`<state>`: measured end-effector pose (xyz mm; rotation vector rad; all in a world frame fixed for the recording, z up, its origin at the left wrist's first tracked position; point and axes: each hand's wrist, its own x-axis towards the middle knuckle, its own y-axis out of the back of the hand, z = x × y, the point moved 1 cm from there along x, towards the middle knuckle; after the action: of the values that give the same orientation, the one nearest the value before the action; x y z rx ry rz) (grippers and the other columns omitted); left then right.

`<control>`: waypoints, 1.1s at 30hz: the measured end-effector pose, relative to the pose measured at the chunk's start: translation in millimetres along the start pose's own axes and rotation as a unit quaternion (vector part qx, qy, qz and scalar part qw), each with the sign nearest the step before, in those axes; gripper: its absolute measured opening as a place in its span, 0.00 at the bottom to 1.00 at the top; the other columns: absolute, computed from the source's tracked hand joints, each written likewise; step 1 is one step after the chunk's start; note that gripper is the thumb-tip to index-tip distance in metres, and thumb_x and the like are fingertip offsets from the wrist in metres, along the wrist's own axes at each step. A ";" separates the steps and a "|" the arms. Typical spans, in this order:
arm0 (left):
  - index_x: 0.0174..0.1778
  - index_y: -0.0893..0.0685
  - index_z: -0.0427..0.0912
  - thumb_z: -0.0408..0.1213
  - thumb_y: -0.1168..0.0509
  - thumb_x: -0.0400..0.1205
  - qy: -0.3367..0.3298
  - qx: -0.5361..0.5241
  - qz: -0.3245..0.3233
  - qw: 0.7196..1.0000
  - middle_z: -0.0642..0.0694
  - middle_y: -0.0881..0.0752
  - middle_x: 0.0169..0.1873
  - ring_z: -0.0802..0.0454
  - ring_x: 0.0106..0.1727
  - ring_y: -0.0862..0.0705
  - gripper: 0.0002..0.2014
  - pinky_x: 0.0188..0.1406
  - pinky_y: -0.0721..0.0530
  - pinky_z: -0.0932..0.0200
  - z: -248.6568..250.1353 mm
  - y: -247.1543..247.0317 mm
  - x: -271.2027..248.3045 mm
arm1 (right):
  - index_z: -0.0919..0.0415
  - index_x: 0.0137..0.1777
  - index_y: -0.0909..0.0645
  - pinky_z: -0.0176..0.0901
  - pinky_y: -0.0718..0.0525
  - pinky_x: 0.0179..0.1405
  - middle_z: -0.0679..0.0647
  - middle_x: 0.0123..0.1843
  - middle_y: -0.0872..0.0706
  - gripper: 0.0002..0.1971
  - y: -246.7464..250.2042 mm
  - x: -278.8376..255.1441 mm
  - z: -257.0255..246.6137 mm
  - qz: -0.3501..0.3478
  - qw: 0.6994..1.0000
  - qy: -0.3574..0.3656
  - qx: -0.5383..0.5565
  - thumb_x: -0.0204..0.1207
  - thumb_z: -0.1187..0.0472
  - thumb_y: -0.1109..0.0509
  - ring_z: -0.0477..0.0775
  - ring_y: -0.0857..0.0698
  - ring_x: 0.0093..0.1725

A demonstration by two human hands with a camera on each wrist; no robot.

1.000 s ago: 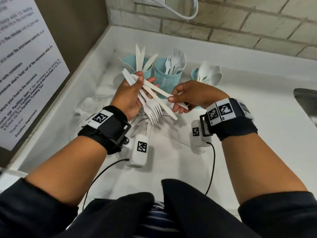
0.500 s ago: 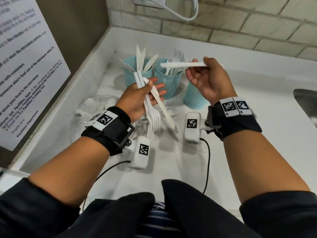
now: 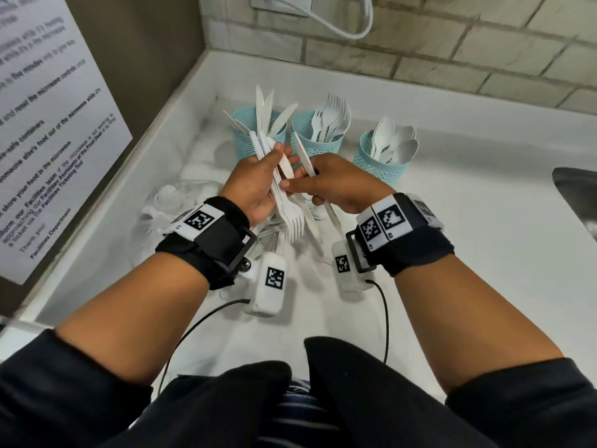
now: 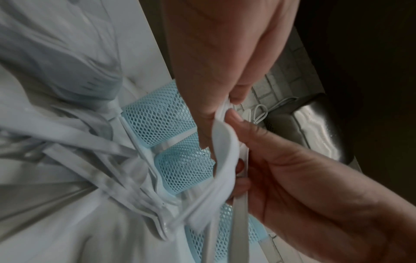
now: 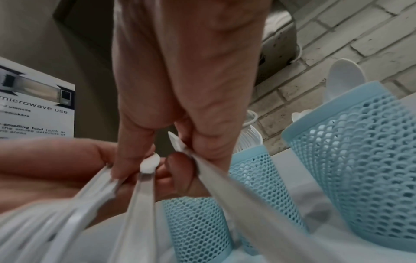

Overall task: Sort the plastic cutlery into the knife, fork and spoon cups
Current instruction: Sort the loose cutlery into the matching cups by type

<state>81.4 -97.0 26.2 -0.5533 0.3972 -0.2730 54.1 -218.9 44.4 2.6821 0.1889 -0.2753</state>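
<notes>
Three teal mesh cups stand in a row at the back: knife cup [image 3: 240, 142], fork cup [image 3: 318, 150], spoon cup [image 3: 379, 166]. In front of them my left hand [image 3: 258, 182] grips a bundle of white forks and knives [image 3: 286, 205], tines pointing down toward me. My right hand [image 3: 336, 185] is right beside it, fingers curled round a white knife [image 3: 303, 153] whose blade tip pokes up past the knuckles. Its forefinger and thumb touch the bundle. In the right wrist view the knife [image 5: 225, 179] runs under the fingers, and the bundle's handles [image 5: 147, 165] sit at the fingertips.
More loose white cutlery [image 3: 274, 236] and a clear plastic bag [image 3: 174, 202] lie on the white counter [image 3: 468, 253] under and left of my hands. A steel sink [image 3: 575, 202] is at the right. A brick wall stands behind, and a posted notice [image 3: 48, 140] on the left.
My right hand pulled a knife out of the bundle, lifted it over the cups, then came back down to the bundle with the knife still in it. The left hand barely moved.
</notes>
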 end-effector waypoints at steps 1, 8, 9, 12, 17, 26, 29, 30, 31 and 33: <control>0.55 0.20 0.33 0.37 0.45 0.87 -0.004 0.001 0.001 1.000 0.37 0.13 0.49 0.48 0.40 0.10 0.13 0.38 0.10 0.58 0.2 0.3 -0.4 | 0.54 0.32 0.21 0.37 0.31 0.28 0.45 0.28 0.15 0.10 -0.8 0.7 -0.4 0.003 1.000 0.002 -0.004 0.72 0.61 0.25 0.51 0.26 0.35; 0.58 0.21 0.32 0.42 0.46 0.87 -0.024 0.044 -0.010 0.999 0.39 0.12 0.41 0.48 0.37 0.10 0.17 0.35 0.10 0.53 1.3 2.6 -3.3 | 0.61 0.51 0.18 0.39 0.27 0.32 0.60 0.42 0.14 0.06 0.4 6.8 0.4 -0.007 0.998 -0.002 0.070 0.82 0.61 0.36 0.51 0.20 0.37; 0.58 0.21 0.32 0.42 0.47 0.87 -0.024 0.041 -0.012 0.999 0.40 0.12 0.39 0.48 0.36 0.11 0.17 0.37 0.10 0.51 1.8 3.2 -4.0 | 0.62 0.54 0.20 0.42 0.25 0.37 0.65 0.46 0.14 0.08 1.5 9.7 -0.7 -0.007 0.995 -0.005 0.100 0.83 0.61 0.39 0.55 0.18 0.41; 0.57 0.21 0.38 0.45 0.48 0.87 -0.022 0.053 -0.004 0.998 0.43 0.14 0.37 0.51 0.37 0.12 0.16 0.45 0.12 0.51 3.3 7.0 -3.8 | 0.58 0.50 0.25 0.43 0.17 0.36 0.59 0.37 0.16 0.08 6.9 16.9 -9.9 0.014 0.986 0.005 0.165 0.86 0.63 0.46 0.49 0.16 0.33; 0.66 0.23 0.38 0.46 0.51 0.88 -0.020 0.040 0.004 0.999 0.43 0.13 0.48 0.52 0.45 0.11 0.20 0.48 0.12 0.55 8.9 12.7 -1.6 | 0.59 0.46 0.29 0.37 0.22 0.26 0.53 0.29 0.24 0.10 13.3 42.2 -30.3 0.099 0.954 0.026 0.283 0.85 0.69 0.48 0.47 0.21 0.25; 0.47 0.17 0.44 0.44 0.47 0.87 -0.035 0.017 0.069 0.997 0.50 0.19 0.30 0.62 0.24 0.21 0.14 0.24 0.20 0.70 16.8 28.2 3.1 | 0.56 0.43 0.31 0.40 0.27 0.36 0.54 0.33 0.22 0.13 12.3 99.4 -68.9 0.257 0.884 0.162 0.354 0.85 0.72 0.51 0.52 0.18 0.36; 0.46 0.18 0.41 0.43 0.48 0.88 -0.047 0.001 0.078 0.996 0.51 0.31 0.27 0.62 0.20 0.33 0.15 0.18 0.32 0.72 18.5 33.6 6.2 | 0.58 0.43 0.32 0.38 0.28 0.31 0.55 0.30 0.25 0.13 4.9 106.7 -67.8 0.263 0.884 0.168 0.348 0.85 0.72 0.52 0.52 0.21 0.31; 0.46 0.19 0.41 0.43 0.48 0.88 -0.050 -0.004 0.081 0.995 0.51 0.33 0.26 0.62 0.19 0.35 0.15 0.18 0.34 0.72 19.2 35.4 7.2 | 0.58 0.43 0.32 0.37 0.28 0.29 0.54 0.29 0.26 0.13 4.7 108.2 -68.8 0.264 0.886 0.164 0.345 0.85 0.71 0.52 0.50 0.22 0.29; 0.46 0.19 0.41 0.43 0.48 0.88 -0.051 -0.007 0.085 0.995 0.51 0.34 0.25 0.62 0.19 0.36 0.15 0.17 0.35 0.71 20.0 37.7 7.9 | 0.58 0.42 0.32 0.36 0.29 0.27 0.54 0.28 0.27 0.13 4.6 109.3 -71.0 0.264 0.888 0.158 0.341 0.85 0.71 0.52 0.49 0.24 0.27; 0.45 0.19 0.41 0.45 0.48 0.87 -0.044 -0.012 0.091 0.995 0.52 0.34 0.23 0.62 0.18 0.37 0.16 0.17 0.35 0.71 20.6 40.6 9.0 | 0.57 0.42 0.31 0.35 0.29 0.25 0.53 0.28 0.28 0.13 6.7 108.2 -78.5 0.271 0.890 0.161 0.330 0.85 0.70 0.52 0.47 0.27 0.25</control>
<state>104.2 -57.6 17.0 -0.5475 0.3628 -0.0675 173.1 -181.1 92.6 3.2751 -0.6750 0.3514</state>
